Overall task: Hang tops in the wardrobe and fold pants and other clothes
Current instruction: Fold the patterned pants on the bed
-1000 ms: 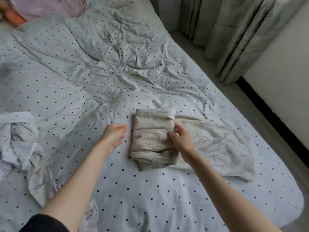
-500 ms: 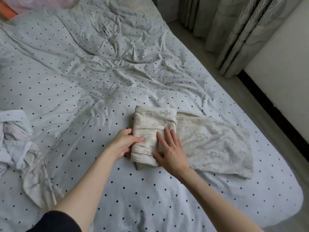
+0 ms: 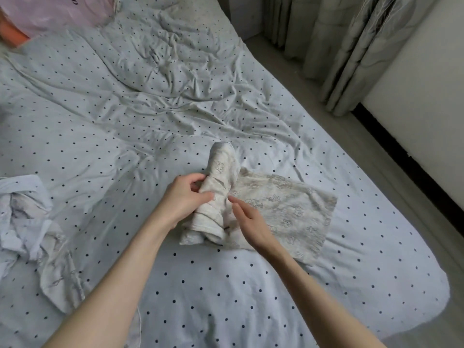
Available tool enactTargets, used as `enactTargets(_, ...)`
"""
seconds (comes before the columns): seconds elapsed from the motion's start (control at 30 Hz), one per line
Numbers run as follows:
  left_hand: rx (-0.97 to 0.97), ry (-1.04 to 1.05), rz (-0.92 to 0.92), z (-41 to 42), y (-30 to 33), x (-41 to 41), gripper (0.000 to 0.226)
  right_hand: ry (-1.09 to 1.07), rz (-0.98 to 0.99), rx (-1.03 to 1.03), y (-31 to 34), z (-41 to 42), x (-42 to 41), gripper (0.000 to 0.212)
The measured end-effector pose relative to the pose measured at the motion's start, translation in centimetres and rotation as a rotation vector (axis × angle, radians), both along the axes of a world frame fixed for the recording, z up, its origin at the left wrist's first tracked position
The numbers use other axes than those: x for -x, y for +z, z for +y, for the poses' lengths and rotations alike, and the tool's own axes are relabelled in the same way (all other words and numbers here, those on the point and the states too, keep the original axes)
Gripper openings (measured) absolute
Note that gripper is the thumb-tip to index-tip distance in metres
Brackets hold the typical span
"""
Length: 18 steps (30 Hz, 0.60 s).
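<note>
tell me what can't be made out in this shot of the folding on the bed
Head view only:
- Beige printed garment: its type is unclear; the rolled part is covered by the left hand.
- Right hand: fingertips sit at a fold, contact unclear.
- Crumpled white clothes: cut off by the left edge.
- Pink item: cut off by the top edge.

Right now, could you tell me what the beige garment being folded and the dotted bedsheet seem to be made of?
The beige garment looks like thin, soft woven or knit cloth, probably cotton, matte with a faint print; it bunches where the left hand grips it. The dotted bedsheet seems light cotton-like fabric, matte, creasing in fine wrinkles.
</note>
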<state>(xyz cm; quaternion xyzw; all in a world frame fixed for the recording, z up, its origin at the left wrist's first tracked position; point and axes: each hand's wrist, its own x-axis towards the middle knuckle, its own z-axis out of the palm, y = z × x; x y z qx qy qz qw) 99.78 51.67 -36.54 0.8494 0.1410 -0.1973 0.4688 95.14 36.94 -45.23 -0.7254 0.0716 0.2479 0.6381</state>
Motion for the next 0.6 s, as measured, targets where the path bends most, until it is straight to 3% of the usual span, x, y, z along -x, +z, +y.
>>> enactTargets(0.17, 0.257, -0.131, 0.274, -5.0, -3.0, 1.3, 0.033, -0.386, 0.214, -0.252, 0.9, -6.5, 1.4, 0.032)
enactTargets(0.23, 0.130, -0.096, 0.143, -5.3, -4.5, 1.6, 0.027, -0.443, 0.217, -0.210, 0.9, -8.2, 1.4, 0.034)
enactTargets(0.33, -0.073, 0.137, -0.071, -3.7, -6.5, 1.7, 0.022, -0.294, 0.196, 0.104, -0.4, -9.0, 1.5, 0.051)
enactTargets(0.37, -0.090, 0.171, -0.049, -3.0, -7.1, 1.7, 0.023, -0.221, 0.173, 0.191, -0.8, -8.8, 1.6, 0.054)
enactTargets(0.5, 0.042, 0.107, 0.319, -2.5, -9.1, 2.0, 0.041, -0.108, 0.085, 0.345, -2.1, -7.5, 2.3, 0.057)
enactTargets(0.6, 0.137, 0.092, 0.334, -3.4, -10.0, 1.9, 0.034, -0.080, 0.112, 0.328, -2.8, -7.1, 2.6, 0.064)
